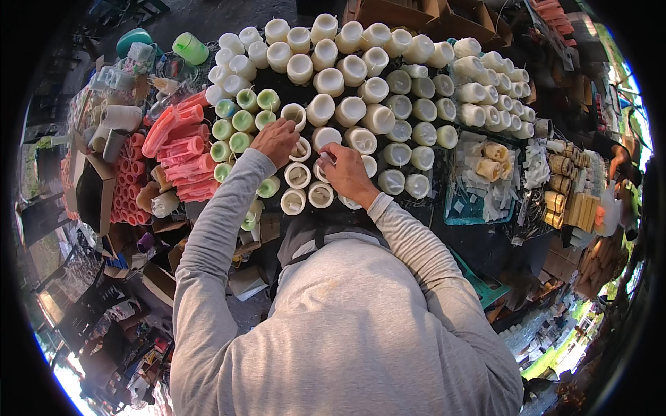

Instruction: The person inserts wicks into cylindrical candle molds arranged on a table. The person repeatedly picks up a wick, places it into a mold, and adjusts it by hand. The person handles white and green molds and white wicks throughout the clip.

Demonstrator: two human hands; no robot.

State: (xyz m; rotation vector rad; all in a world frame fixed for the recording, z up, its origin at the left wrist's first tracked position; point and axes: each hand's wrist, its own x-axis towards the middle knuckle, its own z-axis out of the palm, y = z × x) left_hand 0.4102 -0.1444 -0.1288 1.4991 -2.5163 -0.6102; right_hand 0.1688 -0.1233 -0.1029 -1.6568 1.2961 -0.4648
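Note:
Rows of white pillar candles point(297, 175) stand upright on a dark table in front of me, many with a pale wick showing. The nearest ones look hollowed on top, with a raised rim. My left hand point(276, 142) is over the near-left rows, its fingers curled together at the edge of a white candle point(293, 115); the fingertips' contents are hidden. My right hand point(346, 171) is pinched above another near candle point(321, 195), with a small whitish bit at its fingertips too small to name. Left of my left hand stand green candles point(243, 120).
Pink wax-like pieces point(182, 149) are piled at the left, beside an open cardboard box point(94, 184). At the right are more white candles point(473, 93), a teal tray point(463, 216) of clear packets, and bundled tan pieces point(555, 201). Cardboard boxes point(395, 14) stand beyond the table.

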